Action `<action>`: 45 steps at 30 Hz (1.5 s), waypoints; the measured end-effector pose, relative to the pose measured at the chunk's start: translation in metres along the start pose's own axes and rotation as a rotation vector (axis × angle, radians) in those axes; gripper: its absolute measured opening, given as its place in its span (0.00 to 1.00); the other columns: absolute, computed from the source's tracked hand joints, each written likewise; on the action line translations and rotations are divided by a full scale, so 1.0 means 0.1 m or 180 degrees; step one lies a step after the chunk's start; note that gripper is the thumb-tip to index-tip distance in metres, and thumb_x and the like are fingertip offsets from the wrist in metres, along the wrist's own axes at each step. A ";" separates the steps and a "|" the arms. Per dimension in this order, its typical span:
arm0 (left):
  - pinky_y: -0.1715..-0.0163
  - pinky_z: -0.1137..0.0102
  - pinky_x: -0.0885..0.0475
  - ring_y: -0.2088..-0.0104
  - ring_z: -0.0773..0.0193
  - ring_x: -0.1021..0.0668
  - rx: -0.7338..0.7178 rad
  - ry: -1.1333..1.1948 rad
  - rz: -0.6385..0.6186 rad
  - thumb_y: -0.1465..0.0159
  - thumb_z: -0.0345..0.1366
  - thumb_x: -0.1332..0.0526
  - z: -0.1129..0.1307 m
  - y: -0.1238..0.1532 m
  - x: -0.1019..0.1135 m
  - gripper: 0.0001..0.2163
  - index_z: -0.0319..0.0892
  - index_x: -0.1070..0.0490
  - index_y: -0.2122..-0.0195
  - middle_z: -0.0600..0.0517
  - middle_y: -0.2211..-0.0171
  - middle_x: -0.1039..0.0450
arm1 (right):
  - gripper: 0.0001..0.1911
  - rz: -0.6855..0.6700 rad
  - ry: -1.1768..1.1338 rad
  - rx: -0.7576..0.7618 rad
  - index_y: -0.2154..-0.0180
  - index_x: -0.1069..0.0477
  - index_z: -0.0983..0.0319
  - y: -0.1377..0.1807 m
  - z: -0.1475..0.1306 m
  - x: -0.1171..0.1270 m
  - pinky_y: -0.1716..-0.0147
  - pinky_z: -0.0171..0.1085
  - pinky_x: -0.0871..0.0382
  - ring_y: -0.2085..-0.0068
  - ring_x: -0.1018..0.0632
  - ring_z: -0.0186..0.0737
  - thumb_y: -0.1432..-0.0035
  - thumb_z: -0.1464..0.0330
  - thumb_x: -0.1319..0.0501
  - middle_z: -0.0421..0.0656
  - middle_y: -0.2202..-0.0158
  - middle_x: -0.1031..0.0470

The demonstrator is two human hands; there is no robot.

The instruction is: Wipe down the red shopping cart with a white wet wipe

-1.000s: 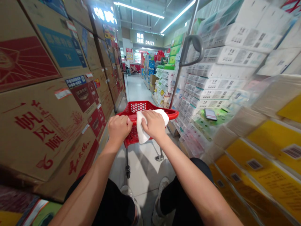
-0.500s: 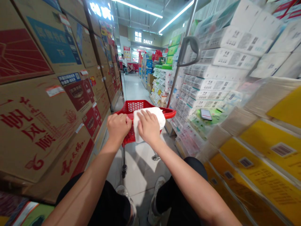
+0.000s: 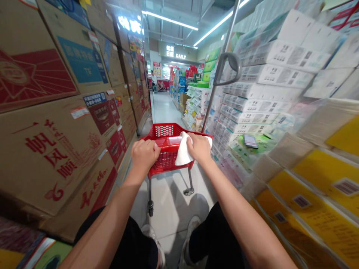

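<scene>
A red plastic shopping cart (image 3: 163, 130) on thin grey legs stands in front of me, its handle bar running across between my hands. My left hand (image 3: 144, 153) is wrapped round the left end of that handle. At the right end, my right hand (image 3: 199, 146) is closed over a white cloth (image 3: 183, 152), pressing it round the bar. Part of the cloth hangs down below the handle. The middle of the bar shows bare, with a pale label strip on top. My right fingertips are hidden behind the bar and cloth.
Stacked cardboard boxes (image 3: 61, 149) wall the left side. On the right are white packs of tissue (image 3: 269, 74) and yellow packs (image 3: 322, 175). A metal pole with a grey loop handle (image 3: 228, 69) rises close beyond the cart. A person (image 3: 154, 79) is far down the aisle.
My right hand has slid the cloth along the handle to the right end, uncovering the middle of the bar. My left hand keeps its grip. The view has shifted slightly.
</scene>
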State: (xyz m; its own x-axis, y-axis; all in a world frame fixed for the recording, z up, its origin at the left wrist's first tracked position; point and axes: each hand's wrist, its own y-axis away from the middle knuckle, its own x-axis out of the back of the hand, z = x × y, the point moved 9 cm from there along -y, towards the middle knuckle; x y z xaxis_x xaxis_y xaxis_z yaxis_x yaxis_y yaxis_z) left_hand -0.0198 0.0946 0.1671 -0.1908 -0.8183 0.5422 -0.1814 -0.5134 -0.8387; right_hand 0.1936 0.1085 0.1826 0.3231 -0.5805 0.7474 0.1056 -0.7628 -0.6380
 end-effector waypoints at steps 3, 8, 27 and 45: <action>0.63 0.60 0.42 0.68 0.55 0.29 0.0092 -0.0003 0.0036 0.36 0.33 0.46 0.02 0.00 0.00 0.11 0.44 0.33 0.76 0.48 0.75 0.28 | 0.22 0.0174 0.0019 0.0094 0.42 0.29 0.60 0.05 -0.07 0.00 0.41 0.46 0.41 0.43 0.28 0.49 0.28 0.64 0.54 0.49 0.45 0.24; 0.63 0.59 0.42 0.67 0.55 0.28 0.0104 0.0075 -0.0012 0.35 0.33 0.47 0.08 -0.01 0.00 0.11 0.43 0.32 0.75 0.47 0.74 0.27 | 0.21 0.0060 -0.0193 0.0940 0.42 0.30 0.61 0.16 -0.82 -0.14 0.38 0.47 0.44 0.36 0.34 0.49 0.30 0.66 0.51 0.48 0.39 0.29; 0.63 0.59 0.43 0.66 0.54 0.28 0.0151 0.0129 -0.0087 0.34 0.34 0.47 0.03 0.02 -0.01 0.12 0.44 0.32 0.75 0.46 0.73 0.27 | 0.23 -0.0079 0.0106 0.0383 0.41 0.30 0.61 0.03 -0.10 0.00 0.41 0.44 0.42 0.40 0.28 0.47 0.27 0.66 0.56 0.48 0.42 0.25; 0.62 0.59 0.43 0.65 0.54 0.28 0.0002 0.0090 -0.0182 0.32 0.35 0.48 0.05 0.01 -0.05 0.12 0.43 0.31 0.72 0.46 0.71 0.26 | 0.20 -0.0308 -0.0208 0.0736 0.45 0.28 0.59 -0.05 -0.58 -0.12 0.43 0.43 0.41 0.43 0.27 0.47 0.28 0.62 0.53 0.48 0.45 0.24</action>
State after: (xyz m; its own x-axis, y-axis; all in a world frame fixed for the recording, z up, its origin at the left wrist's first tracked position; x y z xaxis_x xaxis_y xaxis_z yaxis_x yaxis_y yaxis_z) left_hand -0.0146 0.0971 0.1629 -0.2073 -0.7800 0.5905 -0.1922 -0.5593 -0.8063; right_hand 0.1347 0.1030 0.1873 0.3604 -0.4826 0.7982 0.3487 -0.7240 -0.5952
